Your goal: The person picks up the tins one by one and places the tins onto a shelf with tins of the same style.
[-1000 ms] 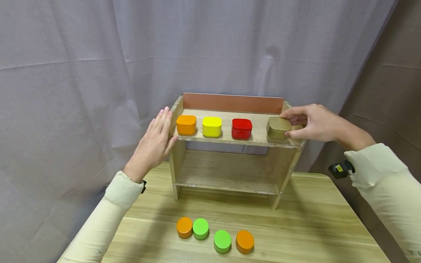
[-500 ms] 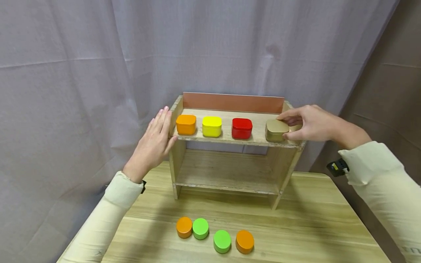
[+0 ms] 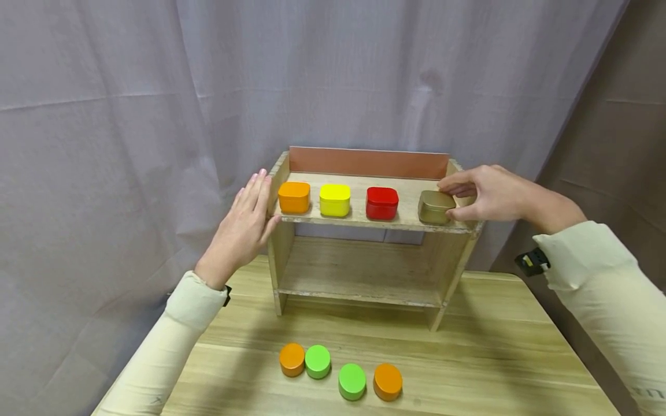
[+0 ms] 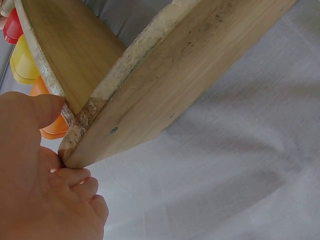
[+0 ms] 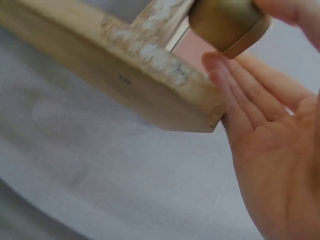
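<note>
My right hand (image 3: 496,193) pinches the right edge of a gold rounded-square box (image 3: 436,207) at the right of the shelf's upper board. In the right wrist view the gold box (image 5: 222,22) sits between thumb and fingers, over the corner of the side panel. My left hand (image 3: 239,228) rests against the left side of the wooden shelf (image 3: 359,268), fingers straight, thumb at the front edge. Left to right along the upper board stand an orange box (image 3: 294,198), a yellow box (image 3: 335,200) and a red box (image 3: 382,203).
Round containers stand on the wooden table (image 3: 468,358) in front: an orange one (image 3: 292,359) beside a green one (image 3: 318,361), then another green one (image 3: 352,381) and another orange one (image 3: 388,382). Behind the shelf hangs a grey curtain (image 3: 333,75).
The gold box has shifted slightly left along the upper board, the right hand moving with it. My left hand and the other containers have stayed put.
</note>
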The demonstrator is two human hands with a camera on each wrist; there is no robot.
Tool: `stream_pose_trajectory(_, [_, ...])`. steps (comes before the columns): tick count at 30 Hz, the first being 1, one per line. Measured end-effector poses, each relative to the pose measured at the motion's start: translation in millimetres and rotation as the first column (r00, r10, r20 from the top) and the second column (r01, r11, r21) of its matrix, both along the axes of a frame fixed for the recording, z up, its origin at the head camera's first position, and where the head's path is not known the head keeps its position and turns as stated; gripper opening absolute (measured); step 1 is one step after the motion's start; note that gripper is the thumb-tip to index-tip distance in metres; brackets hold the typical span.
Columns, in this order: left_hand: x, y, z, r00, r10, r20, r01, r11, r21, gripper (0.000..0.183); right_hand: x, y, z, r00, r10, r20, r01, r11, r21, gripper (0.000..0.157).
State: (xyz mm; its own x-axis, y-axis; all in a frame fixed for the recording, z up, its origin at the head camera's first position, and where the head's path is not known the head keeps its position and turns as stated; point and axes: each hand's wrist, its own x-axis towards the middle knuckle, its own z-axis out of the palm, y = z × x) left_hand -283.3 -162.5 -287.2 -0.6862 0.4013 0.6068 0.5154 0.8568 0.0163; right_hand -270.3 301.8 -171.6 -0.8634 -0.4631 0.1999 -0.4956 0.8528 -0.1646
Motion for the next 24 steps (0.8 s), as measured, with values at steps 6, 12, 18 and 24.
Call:
stream_pose_trajectory(6, [0.0,1.1,-1.9,1.000,0.002,0.016,-0.002,1.000,0.000,0.080,11.6,6.7,1.5,1.000,-0.014,-0.004,0.014,1.000,-0.011,0.068])
stream_pose_trajectory(12, [-0.2,0.4,-0.6,1.000,0.003,0.004,-0.003,1.000,-0.004,0.079,34.2,15.4,2.0,0.994,-0.035,-0.105,0.031,0.999,-0.044,0.069])
stream_pose_trajectory(18, [-0.6,-1.8,1.0,1.000,0.001,-0.008,-0.001,1.000,0.004,0.079,52.5,15.5,-9.3,0.969,0.059,-0.241,-0.086,0.991,-0.104,0.069])
stream_pose_trajectory(24, [-0.8,-2.2,0.1,1.000,0.000,0.001,0.000,1.000,0.005,0.079,68.0,12.8,-31.5,0.917,0.173,-0.359,-0.234,0.963,-0.134,0.078])
